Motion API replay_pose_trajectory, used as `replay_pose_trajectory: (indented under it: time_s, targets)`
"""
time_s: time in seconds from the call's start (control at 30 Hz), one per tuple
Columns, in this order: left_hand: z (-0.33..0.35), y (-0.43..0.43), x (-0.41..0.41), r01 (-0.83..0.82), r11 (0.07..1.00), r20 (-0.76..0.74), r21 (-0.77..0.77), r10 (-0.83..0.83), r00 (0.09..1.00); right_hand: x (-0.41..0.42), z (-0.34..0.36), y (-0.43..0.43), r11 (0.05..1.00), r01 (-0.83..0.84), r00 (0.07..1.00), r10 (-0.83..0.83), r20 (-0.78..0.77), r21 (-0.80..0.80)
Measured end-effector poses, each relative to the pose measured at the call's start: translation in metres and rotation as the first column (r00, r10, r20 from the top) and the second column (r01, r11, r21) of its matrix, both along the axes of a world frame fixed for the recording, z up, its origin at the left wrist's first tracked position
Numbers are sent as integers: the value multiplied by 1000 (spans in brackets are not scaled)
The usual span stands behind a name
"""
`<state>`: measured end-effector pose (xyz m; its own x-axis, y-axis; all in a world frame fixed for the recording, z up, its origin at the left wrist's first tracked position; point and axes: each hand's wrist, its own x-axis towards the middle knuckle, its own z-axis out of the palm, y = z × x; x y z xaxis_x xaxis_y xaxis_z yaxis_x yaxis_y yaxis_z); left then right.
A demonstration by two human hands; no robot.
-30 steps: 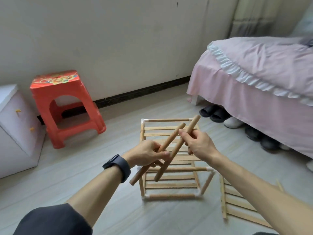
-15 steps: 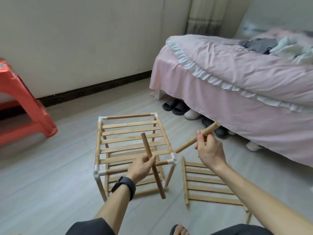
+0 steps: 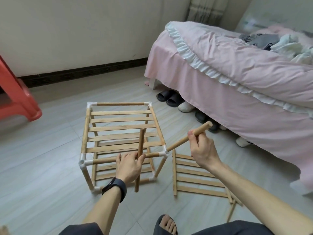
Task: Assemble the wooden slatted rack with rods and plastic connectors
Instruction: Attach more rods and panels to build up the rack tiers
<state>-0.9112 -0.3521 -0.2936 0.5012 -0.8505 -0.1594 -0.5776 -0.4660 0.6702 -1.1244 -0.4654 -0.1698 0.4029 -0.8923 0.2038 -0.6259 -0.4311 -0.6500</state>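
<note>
An upright rod (image 3: 141,141) is gripped by the left hand (image 3: 129,167), a slanted rod (image 3: 189,136) by the right hand (image 3: 202,150), over the rack (image 3: 118,128) on the floor (image 3: 50,150). The slanted rod's tip is best squared to the near-right connector (image 3: 165,150) before being pressed.

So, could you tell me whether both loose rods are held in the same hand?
No, the left hand grips the upright rod, while the right hand grips the slanted rod.

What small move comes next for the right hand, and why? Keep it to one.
Probably tip the round wooden rod in the right hand upright and press its lower end into the white plastic corner connector on the slatted wooden rack: that end sits by this connector, whose top looks unfilled.
</note>
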Motion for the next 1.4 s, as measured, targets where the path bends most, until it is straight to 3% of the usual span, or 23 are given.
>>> replay_pose_trajectory:
  time_s: [0.3, 0.6, 0.87, 1.07, 1.13, 1.2, 1.3, 1.4]
  targets:
    - [-10, -5, 2, -27, 1000, 36, -15, 28, 999, 16, -6, 18, 951, -263, 956, 234, -180, -161]
    - [-13, 0, 2, 16, 1000, 58, 3, -16, 998, 26, 2, -29, 1000, -24, 992, 21, -125, -19]
    - [-17, 2, 2, 18, 1000, 63, 5, -18, 998, 49, -8, -10, 983, -118, 990, 105, -97, -139]
    - [-14, -3, 5, 22, 1000, 129, -8, -21, 991, 19, 4, -21, 994, 95, 995, -96, -30, -56]
    - [-11, -6, 7, 27, 1000, 129, 14, -29, 991, 12, 5, -20, 993, 115, 993, -115, 38, 26]
    - [-7, -9, 9, 25, 999, 130, 31, -29, 991, 15, 14, -19, 986, 93, 972, -120, 201, 141]
    - [-2, -12, 10, 23, 998, 128, 63, -31, 991, 32, 38, -19, 966, 5, 828, -148, 541, 257]
    - [-4, -13, 8, 8, 997, 138, 76, -19, 990, 59, 54, -13, 945, -98, 683, -165, 712, 313]
